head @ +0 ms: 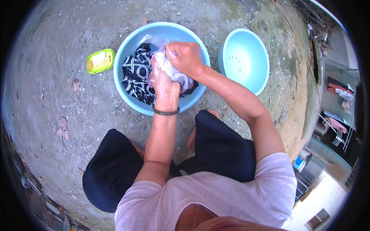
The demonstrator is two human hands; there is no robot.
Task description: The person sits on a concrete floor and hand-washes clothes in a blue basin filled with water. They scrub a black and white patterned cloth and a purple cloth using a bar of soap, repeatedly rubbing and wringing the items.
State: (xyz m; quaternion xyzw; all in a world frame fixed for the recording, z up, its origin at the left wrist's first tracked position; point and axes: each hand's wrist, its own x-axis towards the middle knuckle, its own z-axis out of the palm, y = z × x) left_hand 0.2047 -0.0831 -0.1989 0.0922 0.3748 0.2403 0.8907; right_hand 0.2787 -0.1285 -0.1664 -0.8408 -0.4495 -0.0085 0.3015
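A round light-blue plastic basin (pixel 119 83) stands on the ground before me, with some water at its far side. Over it, my left hand (pixel 163 82), a dark bangle on its wrist, grips a wet whitish-lilac cloth (pixel 170 68) from the near side; suds cling to the fingers. My right hand (pixel 185 57) is closed on the upper part of the same cloth, its fingertips partly hidden. Black fabric with a white chain pattern (pixel 138 75) lies bunched in the basin, left of both hands. A bit of white cloth (pixel 146 39) shows behind it.
Left of the basin sits a lime-green plastic soap box (pixel 99 70) holding white and yellowish pieces. A second light-blue basin (pixel 253 66) with small dark specks inside stands to the right. Dry leaves (pixel 63 131) lie on the rough concrete. Hanging clothes (pixel 341 92) are at the far right.
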